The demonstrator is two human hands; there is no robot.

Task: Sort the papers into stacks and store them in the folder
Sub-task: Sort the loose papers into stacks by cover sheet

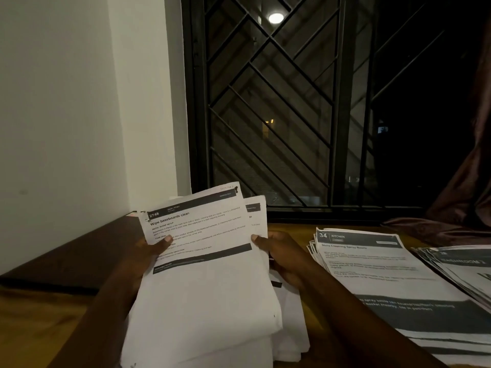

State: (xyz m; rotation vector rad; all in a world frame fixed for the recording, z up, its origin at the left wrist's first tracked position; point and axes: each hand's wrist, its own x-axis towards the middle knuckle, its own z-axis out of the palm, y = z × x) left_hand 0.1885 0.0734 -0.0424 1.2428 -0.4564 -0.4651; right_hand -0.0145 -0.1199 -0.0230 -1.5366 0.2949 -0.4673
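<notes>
Sorting step: left hand [148, 251] and right hand [276, 251] pinch sheaf [207, 261], lower centre, thumbs on top. Next, likely: top sheet to matching stack [372, 266], lower right.

The left grip [148, 254] and the right grip [285, 257] are a person's bare hands, each on a bare forearm [106, 301] uncovered to the lower edge of the view. Each thumb [163, 244] ends in a short, rounded nail [254, 237]; the dim light hides finer detail.
</notes>
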